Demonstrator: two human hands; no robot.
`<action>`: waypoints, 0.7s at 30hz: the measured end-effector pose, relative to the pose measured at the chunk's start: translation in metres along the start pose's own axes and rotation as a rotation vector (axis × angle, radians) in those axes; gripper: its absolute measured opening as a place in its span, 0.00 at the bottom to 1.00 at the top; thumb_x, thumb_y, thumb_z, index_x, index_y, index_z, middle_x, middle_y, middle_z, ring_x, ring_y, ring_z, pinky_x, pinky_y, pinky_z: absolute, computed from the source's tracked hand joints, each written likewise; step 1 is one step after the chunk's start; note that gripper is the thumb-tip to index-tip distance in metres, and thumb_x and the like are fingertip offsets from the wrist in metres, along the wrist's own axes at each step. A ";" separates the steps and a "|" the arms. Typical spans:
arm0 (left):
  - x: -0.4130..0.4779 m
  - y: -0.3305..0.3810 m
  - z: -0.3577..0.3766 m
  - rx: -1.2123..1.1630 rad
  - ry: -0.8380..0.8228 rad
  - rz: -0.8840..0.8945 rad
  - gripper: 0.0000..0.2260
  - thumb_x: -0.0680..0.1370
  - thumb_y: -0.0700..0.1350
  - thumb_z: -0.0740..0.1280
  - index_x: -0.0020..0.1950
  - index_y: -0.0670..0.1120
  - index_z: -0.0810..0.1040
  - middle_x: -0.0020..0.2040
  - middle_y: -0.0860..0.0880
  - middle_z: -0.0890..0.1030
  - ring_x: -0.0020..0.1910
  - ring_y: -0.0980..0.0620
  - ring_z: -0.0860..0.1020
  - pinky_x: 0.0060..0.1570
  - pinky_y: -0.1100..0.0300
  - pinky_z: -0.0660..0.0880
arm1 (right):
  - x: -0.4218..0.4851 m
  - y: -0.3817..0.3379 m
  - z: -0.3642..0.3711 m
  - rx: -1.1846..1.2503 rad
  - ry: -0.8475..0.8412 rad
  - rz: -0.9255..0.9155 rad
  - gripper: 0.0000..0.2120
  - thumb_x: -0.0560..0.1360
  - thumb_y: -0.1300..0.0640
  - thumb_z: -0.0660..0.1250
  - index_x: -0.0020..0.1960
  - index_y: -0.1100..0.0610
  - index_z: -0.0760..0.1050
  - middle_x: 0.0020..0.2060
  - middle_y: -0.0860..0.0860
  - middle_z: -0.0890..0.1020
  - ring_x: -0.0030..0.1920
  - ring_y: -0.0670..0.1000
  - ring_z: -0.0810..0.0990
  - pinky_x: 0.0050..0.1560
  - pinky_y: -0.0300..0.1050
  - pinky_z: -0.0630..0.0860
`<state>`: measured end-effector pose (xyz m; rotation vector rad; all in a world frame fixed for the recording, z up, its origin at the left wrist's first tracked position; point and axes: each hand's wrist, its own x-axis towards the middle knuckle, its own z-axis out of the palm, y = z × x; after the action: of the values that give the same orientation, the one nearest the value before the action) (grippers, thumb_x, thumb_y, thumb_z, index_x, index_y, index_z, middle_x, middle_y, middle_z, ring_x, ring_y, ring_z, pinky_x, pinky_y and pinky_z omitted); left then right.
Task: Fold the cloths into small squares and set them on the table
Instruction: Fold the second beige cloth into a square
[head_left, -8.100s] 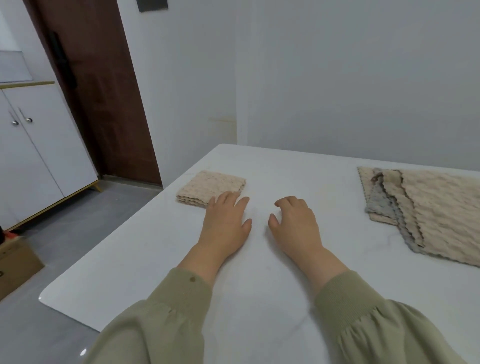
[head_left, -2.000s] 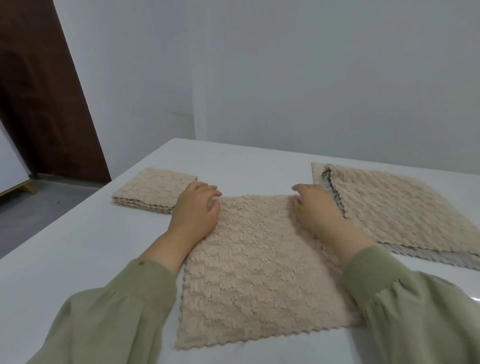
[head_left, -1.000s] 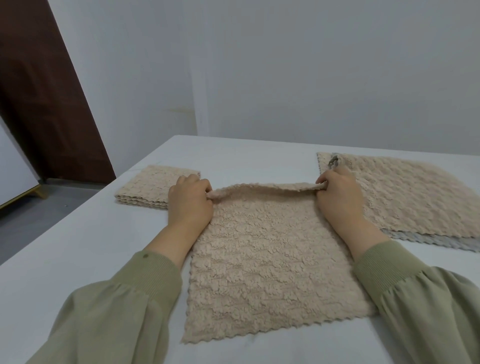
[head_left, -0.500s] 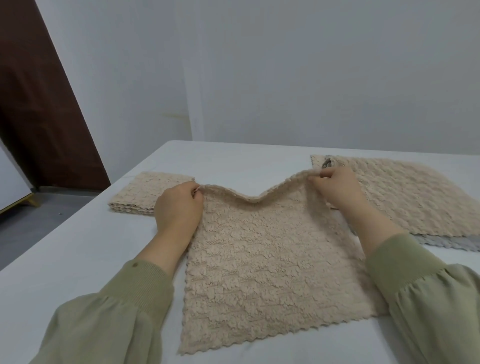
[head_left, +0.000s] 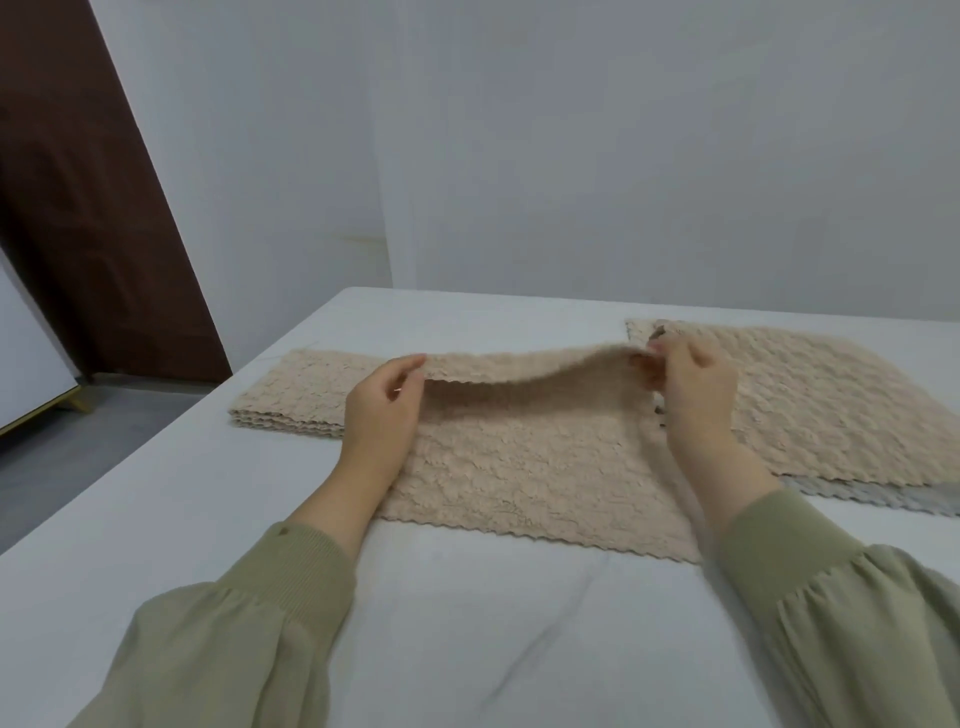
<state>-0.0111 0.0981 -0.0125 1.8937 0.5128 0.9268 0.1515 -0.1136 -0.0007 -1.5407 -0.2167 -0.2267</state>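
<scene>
A tan cloth (head_left: 519, 467) lies in the middle of the frame on a white table (head_left: 467, 623). Its near edge, with a wavy trim, lies flat on the table. Its far edge is lifted up in the air and dips a little in the middle.

The left hand (head_left: 382, 415) pinches the far left corner of the cloth between the thumb and the fingers. The right hand (head_left: 693, 387) pinches the far right corner the same way, with its fingers curled around the edge. Both hands are up off the table. Green sleeves (head_left: 291, 582) cover both arms, which come in from the bottom of the frame.

A folded cloth (head_left: 296, 395) sits at the left of the middle, just beside the left hand. It is a small tan square with layers showing along its near side.

At the right of the frame there is a pile of cloths (head_left: 810, 405) lying flat and open. The top one is tan. A grey cloth (head_left: 883, 496) peeks out from under it along the near edge.

A brown door (head_left: 78, 208) fills the upper left of the frame. A white wall (head_left: 571, 156) stands behind the table. A white cupboard (head_left: 26, 364) shows at the left edge, above a grey floor (head_left: 52, 457).
</scene>
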 end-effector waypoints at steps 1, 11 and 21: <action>0.000 -0.001 -0.002 -0.025 0.027 -0.036 0.11 0.79 0.44 0.63 0.59 0.48 0.80 0.56 0.53 0.81 0.55 0.58 0.77 0.55 0.68 0.71 | -0.005 0.006 -0.001 -0.066 0.008 -0.003 0.09 0.75 0.57 0.64 0.38 0.57 0.79 0.34 0.52 0.79 0.39 0.51 0.75 0.44 0.46 0.73; -0.018 0.001 -0.018 -0.068 0.094 -0.284 0.05 0.76 0.40 0.67 0.47 0.45 0.83 0.36 0.47 0.82 0.32 0.51 0.78 0.36 0.57 0.77 | -0.067 -0.004 -0.020 -0.251 -0.046 -0.116 0.12 0.75 0.60 0.64 0.34 0.58 0.78 0.28 0.53 0.79 0.30 0.48 0.73 0.34 0.40 0.70; -0.044 0.005 -0.032 0.119 -0.042 -0.405 0.09 0.75 0.37 0.63 0.44 0.48 0.81 0.33 0.46 0.83 0.34 0.49 0.82 0.41 0.50 0.80 | -0.125 -0.023 -0.048 -1.152 -0.410 -0.278 0.14 0.78 0.51 0.56 0.57 0.54 0.74 0.45 0.53 0.82 0.46 0.56 0.79 0.43 0.47 0.75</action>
<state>-0.0631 0.0840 -0.0161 1.8157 0.9026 0.5994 0.0244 -0.1614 -0.0145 -2.7023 -0.7107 -0.2683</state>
